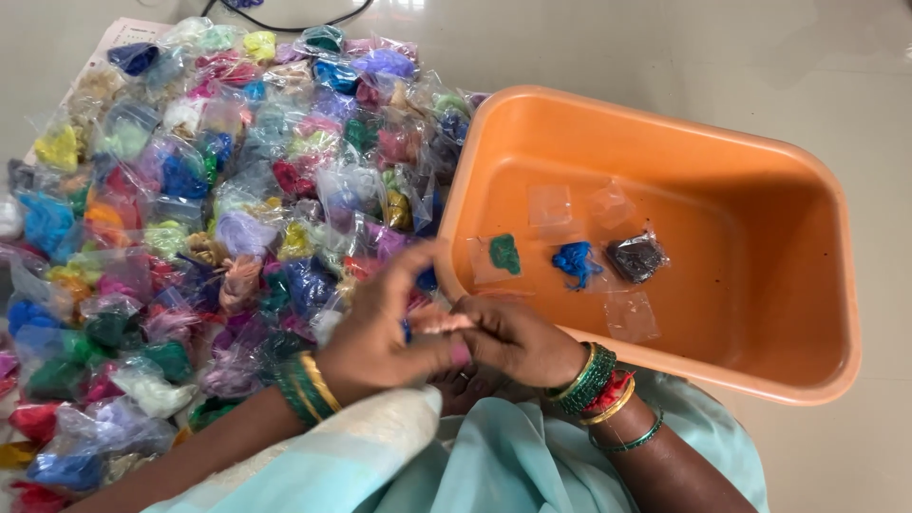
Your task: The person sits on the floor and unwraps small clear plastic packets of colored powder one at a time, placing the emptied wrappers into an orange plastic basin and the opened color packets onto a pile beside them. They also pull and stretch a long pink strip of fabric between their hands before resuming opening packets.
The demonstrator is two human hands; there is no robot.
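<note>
My left hand [385, 328] and my right hand [518, 340] meet just in front of me, fingers pinched together on a small clear plastic packet [439, 323] with something pale pink inside. Both wrists carry green and gold bangles. To the left lies a big heap of small clear packets [218, 209] filled with coloured thread in blue, green, yellow, pink and purple. To the right stands an orange plastic tub [665, 142] holding a green packet [504, 254], a blue packet [575, 263], a dark grey packet [636, 256] and a few clear, empty-looking packets.
The heap and the tub rest on a pale tiled floor [817, 47]. A black cable [294, 21] runs behind the heap at the top. My light blue garment [494, 456] fills the bottom of the view.
</note>
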